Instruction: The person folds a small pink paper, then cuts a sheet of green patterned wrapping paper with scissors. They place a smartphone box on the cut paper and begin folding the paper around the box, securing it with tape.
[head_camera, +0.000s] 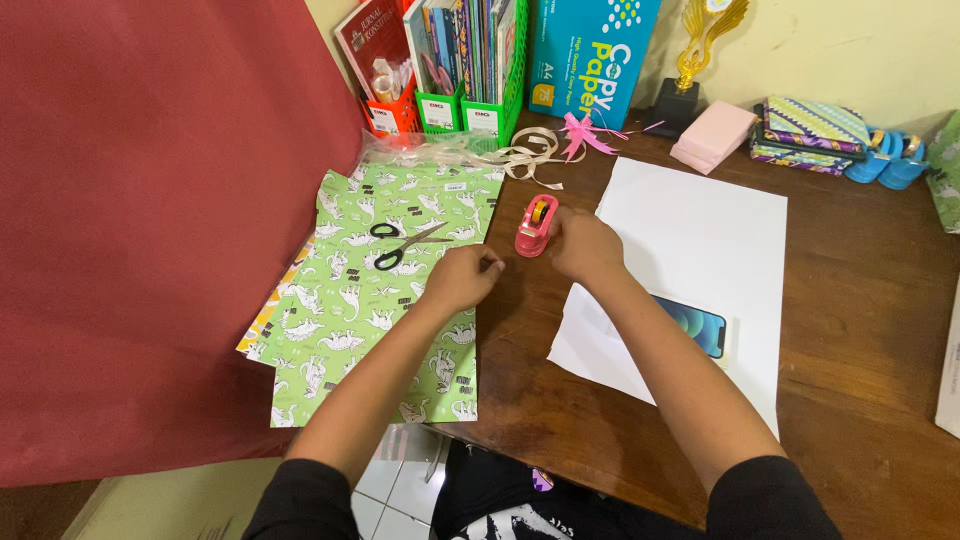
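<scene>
Tape-pulling step: right hand (583, 243) grips pink dispenser (536, 226), left hand (460, 277) pinches closed just beside it, presumably on tape, over green paper (385, 300); next likely needs a clean tear.

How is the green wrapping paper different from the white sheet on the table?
The green wrapping paper is printed with dinosaur figures; the white sheet is plain. The wrapping paper lies on the left and hangs over the table's edge, with scissors on it; the white sheet lies on the right, wholly on the table, with a phone on it. Both lie flat and unfolded.
</scene>
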